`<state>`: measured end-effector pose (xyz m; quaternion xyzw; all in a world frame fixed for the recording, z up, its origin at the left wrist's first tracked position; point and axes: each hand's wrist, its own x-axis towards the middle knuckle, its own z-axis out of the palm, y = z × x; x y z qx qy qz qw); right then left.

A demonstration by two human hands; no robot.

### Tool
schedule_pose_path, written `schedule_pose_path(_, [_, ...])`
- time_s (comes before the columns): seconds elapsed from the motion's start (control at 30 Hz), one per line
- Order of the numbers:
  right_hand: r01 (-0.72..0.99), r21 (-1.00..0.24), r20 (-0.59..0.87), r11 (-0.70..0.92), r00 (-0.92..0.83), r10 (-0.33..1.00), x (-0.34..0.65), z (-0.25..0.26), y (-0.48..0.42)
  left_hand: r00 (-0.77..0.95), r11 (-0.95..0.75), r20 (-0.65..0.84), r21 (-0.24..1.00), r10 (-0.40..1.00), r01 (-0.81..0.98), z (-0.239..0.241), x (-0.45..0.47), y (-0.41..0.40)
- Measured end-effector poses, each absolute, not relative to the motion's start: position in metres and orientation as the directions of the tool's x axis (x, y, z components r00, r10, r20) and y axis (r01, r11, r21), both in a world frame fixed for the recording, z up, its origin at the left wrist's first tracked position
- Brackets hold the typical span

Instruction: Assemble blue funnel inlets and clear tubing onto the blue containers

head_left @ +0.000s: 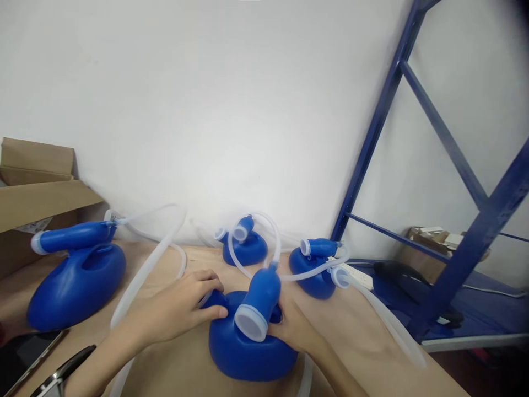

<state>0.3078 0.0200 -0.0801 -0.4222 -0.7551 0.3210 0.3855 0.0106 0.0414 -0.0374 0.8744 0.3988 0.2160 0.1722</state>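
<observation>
On the table (177, 364), centre front, sits the near bottle (254, 361), between both hands; the left hand (185, 305) curls thumb and fingers around its neck (215, 299); the right hand (295, 326) is against the cup (263, 289), most fingers hidden, so their grip I cannot tell; a hose (278, 242) already appears joined to that cup, much as on the left bottle (78, 289) and right bottle (314, 284); what remains, if anything, seems to be at the covered neck.
</observation>
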Motion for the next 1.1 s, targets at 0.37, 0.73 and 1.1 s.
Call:
schedule_pose_path(0.37, [0.341, -0.792, 0.343, 0.505, -0.437, 0.832, 0.304, -0.067, 0.018, 0.582, -0.579, 0.162, 0.482, 0.797, 0.658, -0.046, 0.004, 0.038])
schedule_pose_path(0.73, [0.416, -0.782, 0.286, 0.464, -0.422, 0.86, 0.313, -0.071, 0.023, 0.627, -0.543, 0.018, 0.52, 0.779, 0.659, -0.032, -0.004, 0.033])
schedule_pose_path(1.1, [0.357, -0.821, 0.315, 0.445, -0.366, 0.876, 0.322, -0.096, 0.032, 0.62, -0.526, 0.007, 0.538, 0.784, 0.659, -0.019, -0.003, 0.023])
